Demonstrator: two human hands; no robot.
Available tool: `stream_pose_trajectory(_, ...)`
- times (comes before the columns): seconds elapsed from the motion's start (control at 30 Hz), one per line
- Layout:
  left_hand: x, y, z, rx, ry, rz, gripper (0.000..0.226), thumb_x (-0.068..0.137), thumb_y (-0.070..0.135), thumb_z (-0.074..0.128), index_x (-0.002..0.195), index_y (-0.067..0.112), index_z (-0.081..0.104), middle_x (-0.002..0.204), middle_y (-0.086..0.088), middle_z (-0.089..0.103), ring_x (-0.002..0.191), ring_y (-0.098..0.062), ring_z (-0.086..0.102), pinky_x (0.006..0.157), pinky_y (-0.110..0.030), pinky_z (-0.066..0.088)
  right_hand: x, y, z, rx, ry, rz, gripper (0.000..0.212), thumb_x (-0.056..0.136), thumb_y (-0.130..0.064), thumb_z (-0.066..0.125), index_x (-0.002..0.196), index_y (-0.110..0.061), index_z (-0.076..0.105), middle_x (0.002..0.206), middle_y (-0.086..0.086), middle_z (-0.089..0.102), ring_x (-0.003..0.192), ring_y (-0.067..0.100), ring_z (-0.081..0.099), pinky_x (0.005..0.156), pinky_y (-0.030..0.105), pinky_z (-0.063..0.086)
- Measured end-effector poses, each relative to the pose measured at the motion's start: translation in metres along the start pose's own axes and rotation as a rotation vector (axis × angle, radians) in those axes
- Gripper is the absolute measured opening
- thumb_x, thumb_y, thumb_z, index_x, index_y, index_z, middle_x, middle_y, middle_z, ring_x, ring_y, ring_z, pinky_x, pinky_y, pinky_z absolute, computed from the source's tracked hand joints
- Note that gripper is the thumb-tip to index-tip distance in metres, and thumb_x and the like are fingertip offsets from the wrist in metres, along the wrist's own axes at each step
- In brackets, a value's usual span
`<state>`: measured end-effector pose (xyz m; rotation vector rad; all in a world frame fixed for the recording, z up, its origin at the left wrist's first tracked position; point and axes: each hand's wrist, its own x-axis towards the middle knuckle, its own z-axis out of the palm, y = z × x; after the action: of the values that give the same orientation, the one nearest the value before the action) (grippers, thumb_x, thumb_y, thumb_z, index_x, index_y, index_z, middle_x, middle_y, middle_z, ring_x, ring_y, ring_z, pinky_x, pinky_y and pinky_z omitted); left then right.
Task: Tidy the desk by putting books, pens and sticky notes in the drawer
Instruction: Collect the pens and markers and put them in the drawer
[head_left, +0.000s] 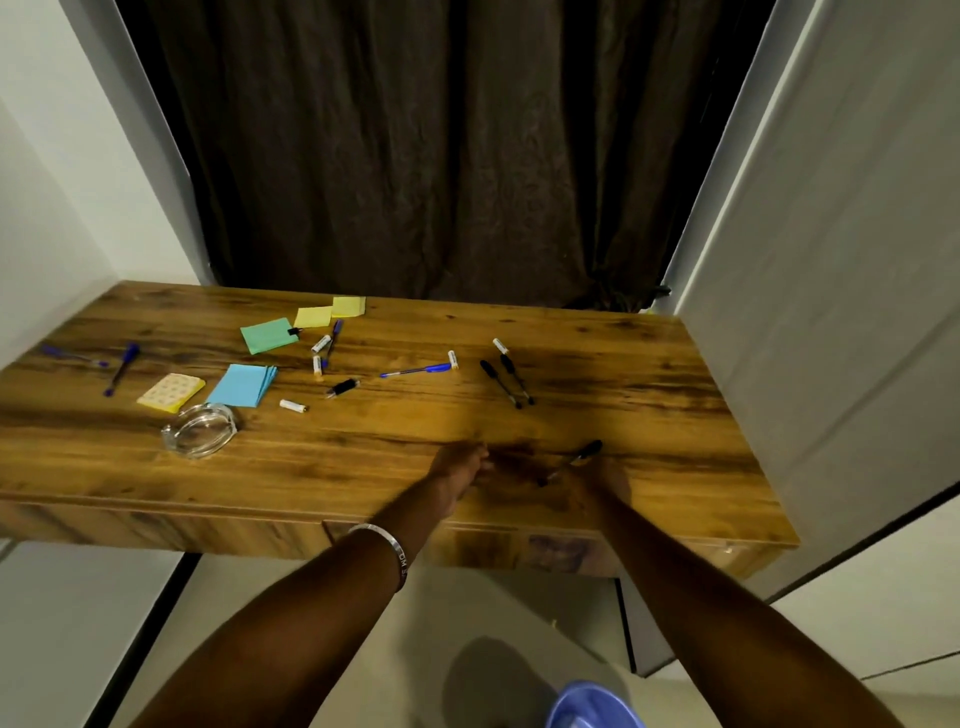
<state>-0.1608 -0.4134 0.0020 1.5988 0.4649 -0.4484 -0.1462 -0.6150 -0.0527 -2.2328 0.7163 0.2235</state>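
My right hand (600, 483) is near the desk's front edge, and its fingers pinch a black pen (584, 452) lying slantwise there; the hand is blurred. My left hand (460, 470) rests beside it on the wooden desk (649, 415), fingers relaxed and holding nothing. Two more black pens (506, 382) lie further back. A blue pen (415, 370) lies mid-desk, and other blue pens (122, 366) are at the far left. Green (267, 335), yellow (313, 316) and blue sticky notes (244, 384) lie at the left. The drawer front (519, 545) under the desk edge is closed.
A glass ashtray (200, 428) sits at the front left. Small white cylinders (293, 405) are scattered among the pens. A dark curtain (441, 156) hangs behind the desk, with white walls on either side. A blue tub (592, 706) is on the floor below.
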Motion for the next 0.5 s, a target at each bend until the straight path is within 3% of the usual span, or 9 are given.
stream_pose_trajectory(0.1, 0.018, 0.013, 0.006, 0.002, -0.021, -0.011, 0.022, 0.099, 0.025, 0.044, 0.101, 0.011, 0.060, 0.088, -0.005, 0.065, 0.066, -0.014, 0.057, 0.053, -0.022, 0.035, 0.022, -0.004, 0.002, 0.035, 0.021, -0.035, 0.076, 0.059, -0.071, 0.060, 0.112, -0.017, 0.062, 0.106, 0.014, 0.069, 0.097, 0.035, 0.066, 0.084, 0.046, 0.056)
stream_pose_trajectory(0.17, 0.026, 0.023, 0.010, -0.002, -0.045, -0.021, 0.033, 0.099, 0.028, 0.043, 0.118, 0.005, 0.058, 0.103, -0.010, 0.066, 0.075, -0.017, 0.061, 0.056, -0.023, 0.039, 0.024, -0.012, -0.002, 0.049, 0.028, -0.043, 0.098, 0.045, -0.087, 0.058, 0.114, -0.018, 0.064, 0.101, 0.012, 0.069, 0.092, 0.030, 0.066, 0.081, 0.044, 0.056)
stream_pose_trajectory(0.2, 0.034, 0.024, 0.011, -0.001, -0.061, -0.031, 0.036, 0.100, 0.028, 0.043, 0.122, 0.003, 0.056, 0.109, -0.013, 0.065, 0.081, -0.020, 0.062, 0.058, -0.024, 0.041, 0.027, -0.015, -0.003, 0.036, 0.006, -0.034, 0.099, 0.041, -0.090, 0.060, 0.108, -0.017, 0.066, 0.095, 0.010, 0.069, 0.086, 0.027, 0.067, 0.076, 0.041, 0.056)
stream_pose_trajectory(0.27, 0.043, 0.029, 0.014, 0.000, -0.069, -0.037, 0.037, 0.100, 0.029, 0.043, 0.125, 0.004, 0.055, 0.120, -0.015, 0.064, 0.096, -0.025, 0.063, 0.069, -0.028, 0.046, 0.030, -0.024, -0.008, -0.042, -0.035, -0.019, 0.077, 0.053, -0.077, 0.070, 0.099, -0.014, 0.066, 0.092, 0.008, 0.071, 0.083, 0.027, 0.069, 0.070, 0.038, 0.058)
stream_pose_trajectory(0.37, 0.056, 0.032, 0.015, -0.020, -0.084, -0.054, 0.037, 0.099, 0.030, 0.044, 0.126, 0.005, 0.054, 0.124, -0.015, 0.063, 0.111, -0.029, 0.062, 0.089, -0.037, 0.048, 0.036, -0.033, -0.010, -0.103, -0.027, 0.001, 0.047, 0.068, -0.045, 0.075, 0.102, -0.013, 0.067, 0.097, 0.012, 0.072, 0.089, 0.029, 0.070, 0.074, 0.040, 0.059)
stream_pose_trajectory(0.5, 0.076, 0.038, 0.009, -0.007, -0.107, -0.068, 0.035, 0.099, 0.029, 0.045, 0.123, 0.005, 0.055, 0.124, -0.015, 0.063, 0.106, -0.026, 0.063, 0.095, -0.037, 0.047, 0.047, -0.039, -0.006, -0.211, -0.033, -0.005, 0.046, 0.071, -0.048, 0.065, 0.104, -0.017, 0.068, 0.096, 0.007, 0.073, 0.087, 0.027, 0.071, 0.075, 0.042, 0.060)
